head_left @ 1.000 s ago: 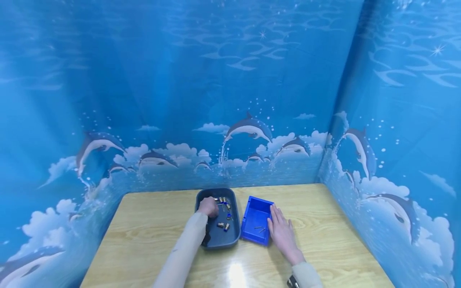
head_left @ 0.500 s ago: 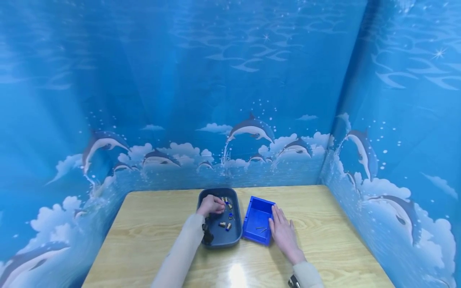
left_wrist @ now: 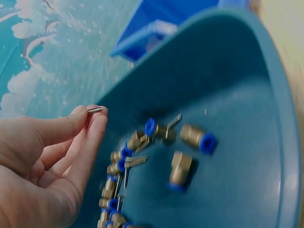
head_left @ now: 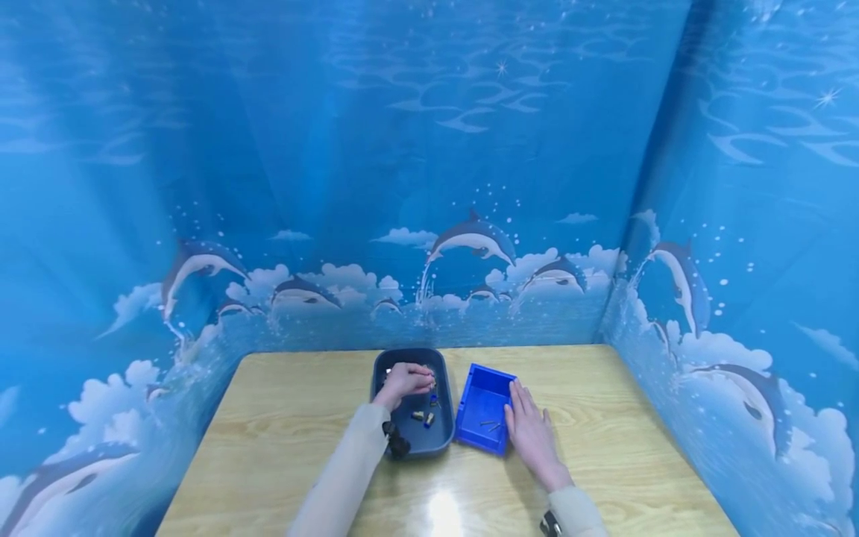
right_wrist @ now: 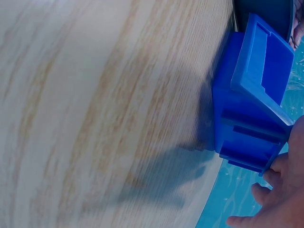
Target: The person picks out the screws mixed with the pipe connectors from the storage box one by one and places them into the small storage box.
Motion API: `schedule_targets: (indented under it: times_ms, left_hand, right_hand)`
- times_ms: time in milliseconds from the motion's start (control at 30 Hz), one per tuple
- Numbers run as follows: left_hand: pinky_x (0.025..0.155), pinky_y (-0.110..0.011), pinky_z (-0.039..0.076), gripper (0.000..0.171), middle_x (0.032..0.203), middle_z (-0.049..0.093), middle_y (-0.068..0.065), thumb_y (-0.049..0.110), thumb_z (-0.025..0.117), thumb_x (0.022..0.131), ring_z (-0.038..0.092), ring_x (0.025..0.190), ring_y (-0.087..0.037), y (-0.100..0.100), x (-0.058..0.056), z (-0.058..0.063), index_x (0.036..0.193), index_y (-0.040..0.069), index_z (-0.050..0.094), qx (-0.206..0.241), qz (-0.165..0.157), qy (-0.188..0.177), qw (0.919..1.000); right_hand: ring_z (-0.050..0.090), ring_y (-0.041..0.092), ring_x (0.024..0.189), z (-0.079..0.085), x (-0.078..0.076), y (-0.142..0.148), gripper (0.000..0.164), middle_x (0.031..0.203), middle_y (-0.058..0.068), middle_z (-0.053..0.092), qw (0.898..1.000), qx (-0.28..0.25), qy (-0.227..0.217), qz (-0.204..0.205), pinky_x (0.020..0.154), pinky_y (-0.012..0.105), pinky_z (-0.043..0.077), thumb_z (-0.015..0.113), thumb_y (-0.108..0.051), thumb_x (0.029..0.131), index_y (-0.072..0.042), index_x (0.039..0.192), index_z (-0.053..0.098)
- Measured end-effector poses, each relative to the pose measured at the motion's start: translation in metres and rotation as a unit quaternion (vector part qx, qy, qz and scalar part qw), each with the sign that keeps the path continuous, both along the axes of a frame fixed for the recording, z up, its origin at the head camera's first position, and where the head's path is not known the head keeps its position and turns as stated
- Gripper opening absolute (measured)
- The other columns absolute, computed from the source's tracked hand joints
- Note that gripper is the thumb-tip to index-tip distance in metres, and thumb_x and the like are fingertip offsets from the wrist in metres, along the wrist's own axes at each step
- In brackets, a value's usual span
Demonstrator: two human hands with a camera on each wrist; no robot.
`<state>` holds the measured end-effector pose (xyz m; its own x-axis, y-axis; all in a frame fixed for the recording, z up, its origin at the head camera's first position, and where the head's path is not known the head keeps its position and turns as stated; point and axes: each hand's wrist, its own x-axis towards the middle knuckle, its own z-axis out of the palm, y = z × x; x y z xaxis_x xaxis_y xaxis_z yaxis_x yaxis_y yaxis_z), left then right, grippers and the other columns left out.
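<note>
My left hand is over the dark oval tray. Its thumb and fingertips pinch a small silvery screw, with the thread showing at the tips. Below it in the tray lie several brass push-in fittings with blue collars, mixed with loose screws. My right hand rests along the right side of the blue bin, fingers extended against its wall. On the bin's floor lie a few small screws. In the right wrist view, the right fingers touch the bin's outer edge.
Tray and bin stand side by side on a light wood-grain table, the tray on the left. A blue curtain printed with dolphins hangs behind the table and at its sides.
My left hand has risen from the tray's far left part and moved right, now with a screw between its fingertips. The right hand stays against the bin.
</note>
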<state>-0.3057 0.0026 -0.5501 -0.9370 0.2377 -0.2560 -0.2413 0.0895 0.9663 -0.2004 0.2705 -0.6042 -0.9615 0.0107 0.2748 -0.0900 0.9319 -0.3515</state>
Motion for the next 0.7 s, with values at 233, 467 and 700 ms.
schedule_targets:
  times_ms: [233,467,700]
  left_hand:
    - [0.083,-0.034,0.061,0.024,0.109,0.071,-0.029,-0.005,0.064,0.095,0.075,0.093,-0.028,0.022,0.006,0.004,0.117,-0.016,0.065,0.031,-0.013,0.007,0.9994]
    - [0.087,-0.039,0.060,0.027,0.109,0.071,-0.029,-0.003,0.065,0.095,0.075,0.095,-0.030,0.051,0.015,0.014,0.118,-0.018,0.064,0.043,-0.043,0.032,0.9977]
    - [0.081,-0.037,0.062,0.022,0.100,0.074,-0.026,-0.003,0.069,0.093,0.075,0.090,-0.032,0.081,0.027,0.018,0.111,-0.014,0.068,0.027,-0.046,0.059,0.9968]
  right_hand:
    - [0.036,0.040,0.145,0.001,0.000,0.001,0.054,0.162,0.016,0.032,1.000,0.002,-0.008,-0.003,0.109,0.074,0.028,0.046,-0.025,0.108,-0.002,0.155,0.035]
    - [0.037,0.040,0.145,0.002,0.001,0.001,0.054,0.162,0.017,0.033,1.000,0.000,-0.005,-0.003,0.109,0.074,0.028,0.047,-0.025,0.108,-0.002,0.155,0.036]
    - [0.037,0.040,0.145,0.004,0.001,-0.001,0.053,0.161,0.017,0.035,1.000,-0.002,-0.002,-0.003,0.108,0.075,0.030,0.047,-0.025,0.107,-0.001,0.154,0.037]
